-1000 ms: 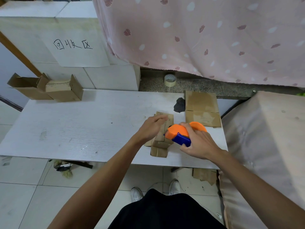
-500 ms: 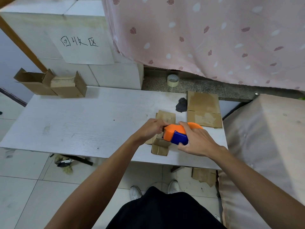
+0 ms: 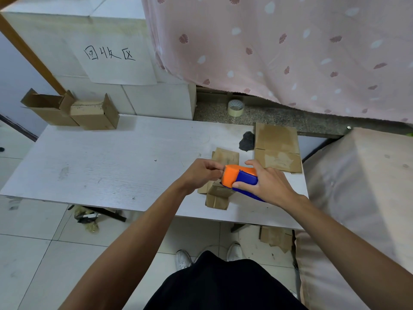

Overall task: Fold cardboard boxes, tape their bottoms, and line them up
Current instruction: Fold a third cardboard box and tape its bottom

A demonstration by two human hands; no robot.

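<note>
My right hand (image 3: 264, 183) grips an orange and blue tape dispenser (image 3: 240, 179) just above a small cardboard box (image 3: 220, 193) lying near the front right of the white table (image 3: 111, 166). My left hand (image 3: 201, 173) has its fingers curled at the dispenser's toothed front end, pinching there; the tape itself is too fine to see. The box's flaps stick out above and below the hands. Two folded boxes (image 3: 73, 110) stand side by side at the table's back left corner. A flat cardboard blank (image 3: 277, 147) lies at the back right.
A roll of tape (image 3: 235, 107) sits on the stone ledge behind the table. A dark lump (image 3: 247, 141) lies beside the flat blank. White blocks with a handwritten sign (image 3: 109, 54) stand behind; a pink curtain (image 3: 290, 52) hangs right. Cardboard scraps (image 3: 276, 238) lie on the floor.
My left hand left the top of the box and closed its fingers at the dispenser's front end. My right hand turned the dispenser slightly and kept it over the box.
</note>
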